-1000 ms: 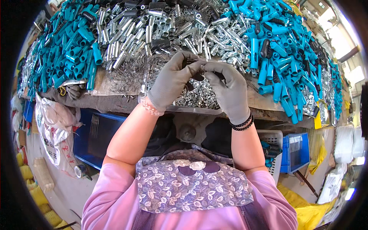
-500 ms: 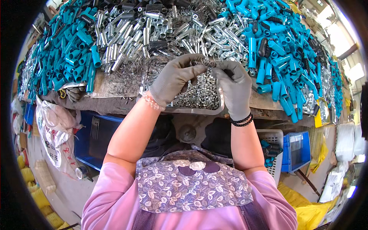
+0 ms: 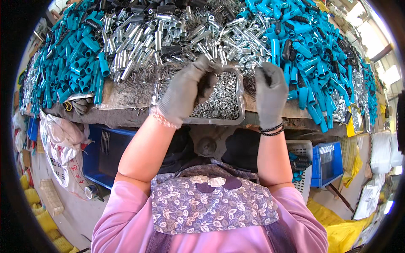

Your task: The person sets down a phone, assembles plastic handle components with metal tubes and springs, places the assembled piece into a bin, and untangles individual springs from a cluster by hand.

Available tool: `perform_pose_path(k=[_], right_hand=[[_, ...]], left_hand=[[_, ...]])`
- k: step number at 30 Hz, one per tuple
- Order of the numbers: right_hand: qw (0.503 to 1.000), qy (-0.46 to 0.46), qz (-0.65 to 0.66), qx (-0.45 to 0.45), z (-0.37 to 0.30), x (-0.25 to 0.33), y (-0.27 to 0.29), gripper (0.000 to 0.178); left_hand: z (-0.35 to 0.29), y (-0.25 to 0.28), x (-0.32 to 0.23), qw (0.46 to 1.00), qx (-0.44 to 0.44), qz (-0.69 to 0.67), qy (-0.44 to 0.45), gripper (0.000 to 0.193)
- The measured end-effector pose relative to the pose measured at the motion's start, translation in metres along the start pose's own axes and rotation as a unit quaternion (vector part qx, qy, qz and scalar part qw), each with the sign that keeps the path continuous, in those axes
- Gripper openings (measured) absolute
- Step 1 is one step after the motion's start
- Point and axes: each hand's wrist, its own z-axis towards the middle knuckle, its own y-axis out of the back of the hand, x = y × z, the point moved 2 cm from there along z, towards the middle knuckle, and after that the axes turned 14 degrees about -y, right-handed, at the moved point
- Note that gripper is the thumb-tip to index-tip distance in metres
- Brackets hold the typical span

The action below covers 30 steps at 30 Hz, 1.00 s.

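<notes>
2 gloved hands now apart: left hand [image 3: 185,95] curled over tray [image 3: 240,105] of small metal bits, grip unclear; right hand [image 3: 270,95] moved off to springs [image 3: 249,84], closed, contents hidden.

Landmark: clear plastic tray [image 3: 241,97], filled with shiny silver small parts [image 3: 219,99].

- Left hand [image 3: 183,92], right hand [image 3: 270,95]: grey gloves; black bands on wrist below right glove.
- Beyond tray: silver metal tubes [image 3: 168,33].
- Left and right of tray: teal-blue plastic tubes [image 3: 76,63], few black.
- Below tray: pink sleeves, purple floral apron [image 3: 211,206].
- Lower right of tray: blue crate [image 3: 327,162], yellow bag [image 3: 333,227].
</notes>
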Motion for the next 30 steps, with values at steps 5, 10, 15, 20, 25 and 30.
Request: perform_pose_path(k=[5,10,15,20,25,30], right_hand=[[0.968,0.007,-0.251,0.006,0.024,-0.020,0.033,0.019],[0.981,0.007,-0.066,0.180,-0.029,0.038,-0.009,0.026],[0.985,0.058,-0.127,0.099,-0.032,0.025,-0.022,0.025],[0.990,-0.011,-0.136,0.026,0.006,-0.010,0.036,0.021],[0.994,-0.039,-0.105,0.014,0.005,-0.031,0.036,0.022],[0.969,0.041,-0.239,0.050,0.019,-0.041,0.037,0.027]], left_hand=[[0.017,0.015,0.015,0.976,-0.118,-0.181,-0.018,0.043],[0.023,-0.002,0.032,0.925,-0.078,-0.364,-0.078,0.037],[0.012,0.003,-0.003,0.956,-0.124,-0.223,-0.147,0.029],[-0.032,0.028,-0.031,0.973,0.048,0.198,-0.109,0.031],[-0.033,0.014,0.012,0.801,0.180,0.540,-0.185,0.040],[-0.009,0.012,0.011,0.773,0.291,0.558,-0.082,0.040]])
